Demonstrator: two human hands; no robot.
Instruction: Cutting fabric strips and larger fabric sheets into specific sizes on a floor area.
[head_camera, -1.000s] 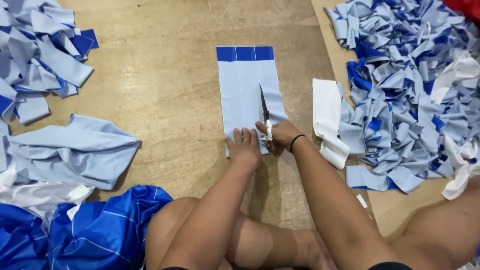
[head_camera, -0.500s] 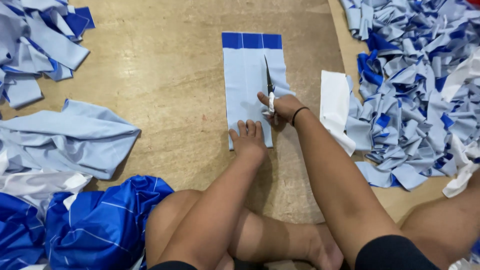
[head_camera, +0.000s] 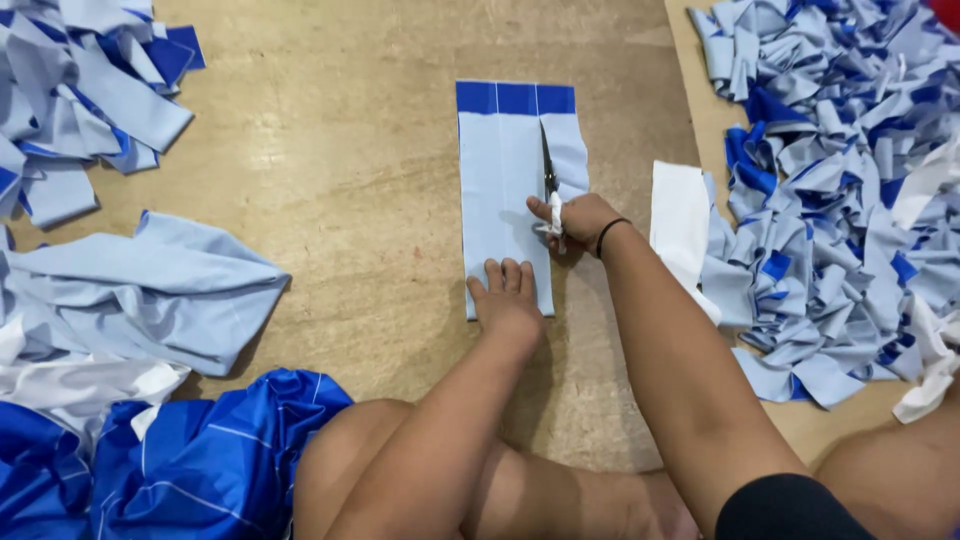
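Two hands share the work: the left hand (head_camera: 508, 300) lies open, pinning the cloth (head_camera: 505, 190) flat, while the right hand (head_camera: 578, 220), closed on scissors (head_camera: 549, 180), cuts lengthwise.

pale blue cloth (head_camera: 500, 190) (dark blue band), tan floor (head_camera: 340, 150)

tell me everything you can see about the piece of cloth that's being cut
The cloth piece is a light blue rectangle with a dark blue band across its far end, and thin white lines run along its length. It looks like thin woven fabric and lies flat on the tan floor in front of the seated person. The left hand presses its near end down. The right hand works scissors up its right side, where a narrow strip is partly cut free and curls slightly away.
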